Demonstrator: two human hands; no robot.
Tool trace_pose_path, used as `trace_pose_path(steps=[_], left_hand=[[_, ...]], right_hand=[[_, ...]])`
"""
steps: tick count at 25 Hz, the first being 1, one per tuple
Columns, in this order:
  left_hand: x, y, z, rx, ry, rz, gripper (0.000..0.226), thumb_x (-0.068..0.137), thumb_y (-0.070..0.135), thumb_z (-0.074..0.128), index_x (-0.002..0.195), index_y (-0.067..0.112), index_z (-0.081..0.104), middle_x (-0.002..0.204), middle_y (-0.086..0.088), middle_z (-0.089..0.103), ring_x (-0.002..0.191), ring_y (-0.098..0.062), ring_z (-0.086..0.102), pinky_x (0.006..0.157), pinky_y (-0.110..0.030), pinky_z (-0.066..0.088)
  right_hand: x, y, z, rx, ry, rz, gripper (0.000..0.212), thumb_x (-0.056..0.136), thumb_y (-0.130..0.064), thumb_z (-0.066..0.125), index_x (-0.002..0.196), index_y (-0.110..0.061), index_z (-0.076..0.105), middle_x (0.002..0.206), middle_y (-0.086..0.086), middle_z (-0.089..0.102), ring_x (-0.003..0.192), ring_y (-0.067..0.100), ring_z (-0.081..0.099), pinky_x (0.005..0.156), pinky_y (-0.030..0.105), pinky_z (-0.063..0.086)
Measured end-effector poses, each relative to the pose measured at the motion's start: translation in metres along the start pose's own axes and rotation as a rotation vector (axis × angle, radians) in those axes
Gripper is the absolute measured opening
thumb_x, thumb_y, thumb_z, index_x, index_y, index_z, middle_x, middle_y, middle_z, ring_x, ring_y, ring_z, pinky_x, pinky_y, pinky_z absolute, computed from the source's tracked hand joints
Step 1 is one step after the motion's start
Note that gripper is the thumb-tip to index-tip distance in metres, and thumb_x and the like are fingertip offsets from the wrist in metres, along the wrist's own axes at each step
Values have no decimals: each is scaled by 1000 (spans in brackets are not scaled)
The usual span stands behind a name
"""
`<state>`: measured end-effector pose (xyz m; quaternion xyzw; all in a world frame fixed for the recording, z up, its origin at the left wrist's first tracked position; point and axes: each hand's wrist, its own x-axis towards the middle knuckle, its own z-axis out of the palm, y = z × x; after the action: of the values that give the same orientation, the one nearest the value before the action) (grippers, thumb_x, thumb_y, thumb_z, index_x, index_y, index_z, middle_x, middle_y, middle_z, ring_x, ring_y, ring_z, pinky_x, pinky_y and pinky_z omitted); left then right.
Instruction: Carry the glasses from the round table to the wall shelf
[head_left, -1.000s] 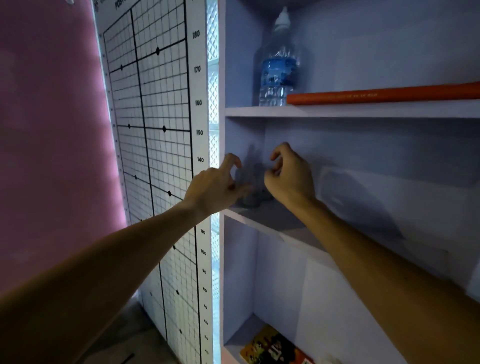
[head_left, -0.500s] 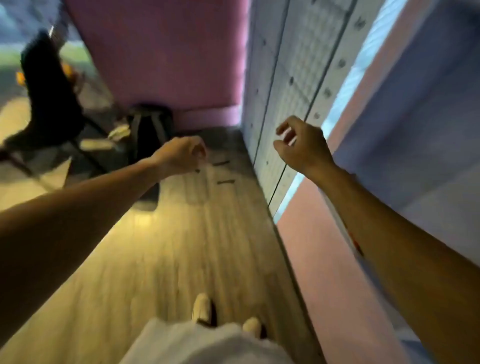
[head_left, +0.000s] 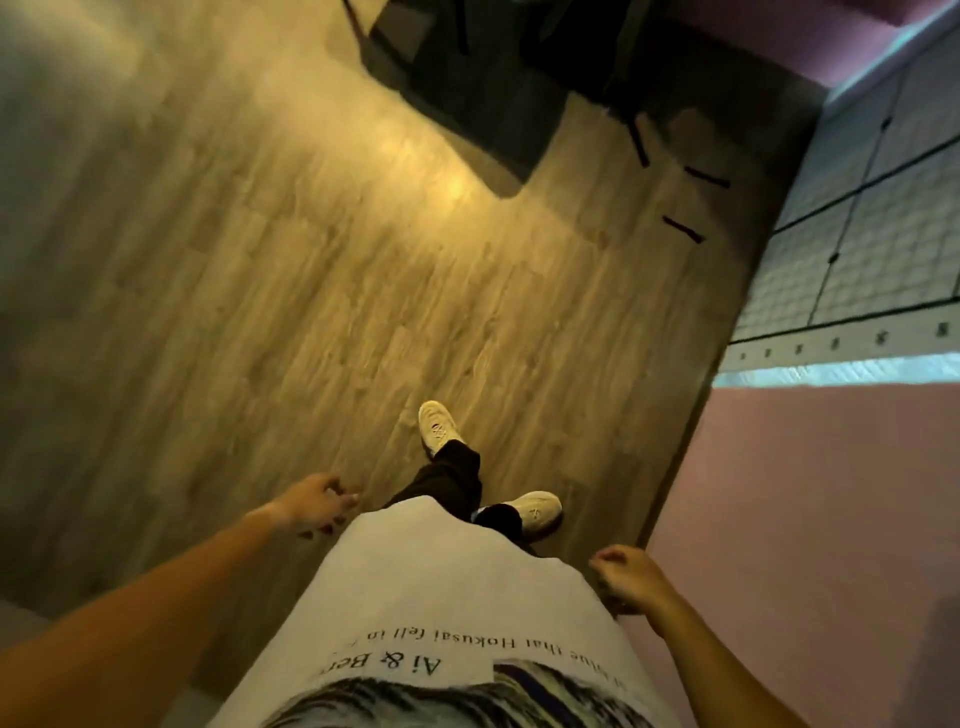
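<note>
No glasses, round table or wall shelf are in view; the camera looks straight down at the wooden floor. My left hand hangs low at my left side, fingers loosely apart and holding nothing. My right hand hangs at my right side beside a pink wall, fingers loosely curled, nothing in it. My white shirt and both pale shoes fill the lower middle.
A white grid chart covers the wall at the upper right, with a pale blue strip under it. Dark chair legs and a dark bag or mat lie on the floor at the top. Short black tape marks lie near the wall.
A second ago both hands were at the shelf's middle board by a dark object. They have pulled away with nothing in them and dropped to my sides, while the view swung left and down to the floor.
</note>
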<state>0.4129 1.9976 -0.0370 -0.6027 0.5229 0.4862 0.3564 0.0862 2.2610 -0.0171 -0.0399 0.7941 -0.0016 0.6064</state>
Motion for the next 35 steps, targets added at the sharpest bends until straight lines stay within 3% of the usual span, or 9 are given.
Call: trace_pose_path(steps=[3, 8, 11, 16, 21, 26, 30, 35], left_hand=[[7, 6, -31, -167, 34, 47, 18, 95, 29, 59, 89, 13, 57, 72, -3, 63, 55, -16, 58, 43, -20, 41], [30, 54, -110, -266, 78, 151, 15, 96, 18, 59, 87, 8, 53, 71, -8, 61, 52, -19, 52, 37, -16, 41], [48, 87, -163, -283, 82, 191, 14, 97, 18, 58, 92, 5, 55, 74, -10, 62, 53, -17, 52, 35, -11, 38], [81, 134, -255, -326, 87, 123, 13, 97, 19, 57, 89, 8, 57, 78, -10, 63, 56, -15, 53, 36, -11, 37], [98, 185, -382, -468, 192, 28, 17, 97, 29, 57, 87, 15, 59, 85, -11, 69, 63, -20, 59, 50, -23, 40], [121, 243, -506, -596, 269, 98, 16, 98, 24, 55, 100, 9, 61, 89, -12, 67, 69, -18, 61, 53, -24, 44], [167, 264, -613, -614, 224, 85, 20, 98, 25, 55, 104, 7, 62, 94, -12, 67, 71, -15, 61, 52, -20, 43], [211, 280, -768, -565, 224, 82, 19, 98, 27, 55, 99, 10, 62, 92, -13, 68, 69, -21, 59, 50, -24, 40]], right_hand=[[6, -58, -14, -97, 73, -29, 10, 92, -19, 59, 93, -18, 69, 89, 4, 69, 74, 19, 64, 59, 27, 52], [36, -196, -59, -22, 266, -214, 10, 92, -21, 62, 94, -18, 71, 90, 4, 72, 84, 24, 67, 77, 37, 56], [50, -281, -81, 17, 255, -308, 7, 93, -24, 62, 89, -25, 68, 91, 1, 69, 87, 22, 67, 81, 42, 59], [86, -409, -114, -41, 202, -311, 10, 92, -20, 61, 84, -21, 67, 86, 4, 69, 83, 25, 67, 79, 47, 60], [96, -554, -164, -280, 175, -320, 11, 88, -23, 61, 87, -19, 71, 87, 1, 70, 87, 21, 64, 75, 30, 48], [107, -716, -213, -460, 161, -398, 15, 89, -26, 61, 78, -16, 63, 77, 4, 69, 80, 25, 66, 76, 36, 53], [125, -856, -228, -537, 153, -427, 12, 93, -28, 59, 85, -20, 63, 87, 3, 68, 87, 23, 65, 85, 42, 56], [119, -1022, -215, -462, 183, -468, 11, 94, -26, 57, 87, -24, 65, 89, 0, 68, 84, 17, 64, 76, 33, 52]])
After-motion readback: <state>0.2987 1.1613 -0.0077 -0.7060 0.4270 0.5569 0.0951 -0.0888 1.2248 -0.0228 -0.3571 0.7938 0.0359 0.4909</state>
